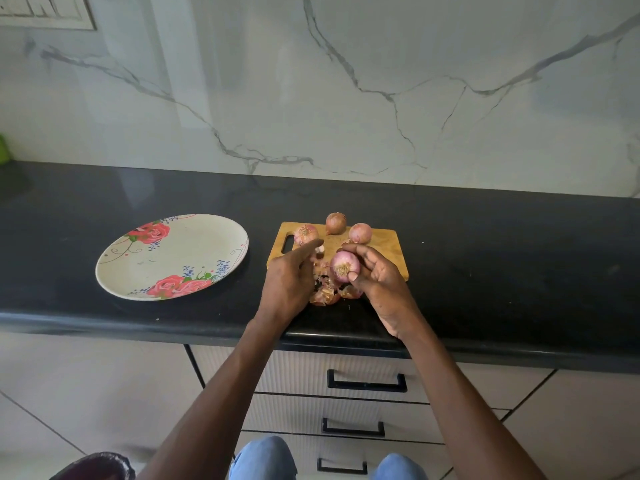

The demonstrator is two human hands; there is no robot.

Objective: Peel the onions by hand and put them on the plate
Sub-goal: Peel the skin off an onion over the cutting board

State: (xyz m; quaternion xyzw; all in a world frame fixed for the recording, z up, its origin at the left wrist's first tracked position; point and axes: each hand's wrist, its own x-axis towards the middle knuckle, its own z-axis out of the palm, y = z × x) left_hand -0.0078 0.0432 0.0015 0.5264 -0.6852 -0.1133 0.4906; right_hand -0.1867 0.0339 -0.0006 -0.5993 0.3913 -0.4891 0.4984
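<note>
Purple-pink and glossy, the held onion (343, 266) sits root end toward the camera, above the near edge of the wooden cutting board (388, 247). Right hand (375, 275) grips it, fingers curled over the top and thumb against the lower side. Its dry outer skin appears largely removed; whether any papery layer remains on the far side cannot be told.

Left hand (291, 275) is just beside the onion, index finger extended toward the board; whether its other fingers pinch a scrap of skin cannot be told.

Loose peelings (325, 294) lie on the board's near edge and spill onto the black bench (485, 271). Three unpeeled onions (335, 222) rest at the far side of the board. The floral plate (121, 268) stands well apart to the left and carries no onions.

Assessment: the step in hand is finishing this first onion. Recommended practice: rotate it in the right hand to check all sides, lift remaining skin from the root end with the left fingertips, and drop scraps on the existing pile. Transfer to the plate only once clean; a smooth peeled onion may slip, so a firm grip is advised.
</note>
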